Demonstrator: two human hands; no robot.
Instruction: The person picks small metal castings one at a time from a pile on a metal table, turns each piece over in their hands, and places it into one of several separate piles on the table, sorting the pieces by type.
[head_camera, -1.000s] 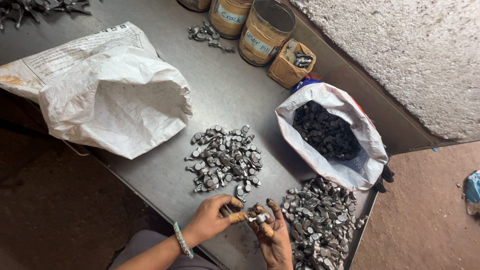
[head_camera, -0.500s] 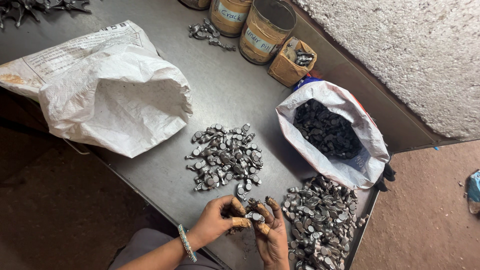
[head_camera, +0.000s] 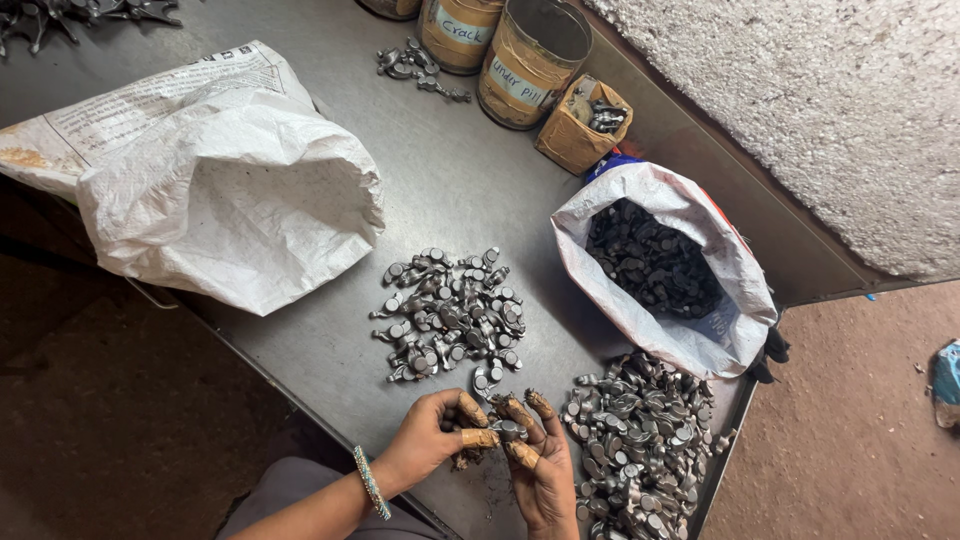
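Near the table's front edge my left hand (head_camera: 428, 442) and my right hand (head_camera: 540, 468) meet, fingers curled around several small grey metal parts (head_camera: 508, 430). The fingertips wear brown wraps. Just beyond the hands lies a spread pile of the same metal parts (head_camera: 447, 315). A larger heap of parts (head_camera: 640, 440) sits to the right of my right hand. Behind that heap stands an open white sack (head_camera: 735, 330) filled with dark metal parts.
A big crumpled white sack (head_camera: 230, 190) lies at the left on the metal table (head_camera: 470, 190). Two taped tins (head_camera: 530, 60) and a small cardboard box (head_camera: 580, 125) holding parts stand at the back. A rough wall runs along the right.
Both hands stay at the front edge, fingers shifting slightly as they turn the small parts. The piles and sacks have not moved.
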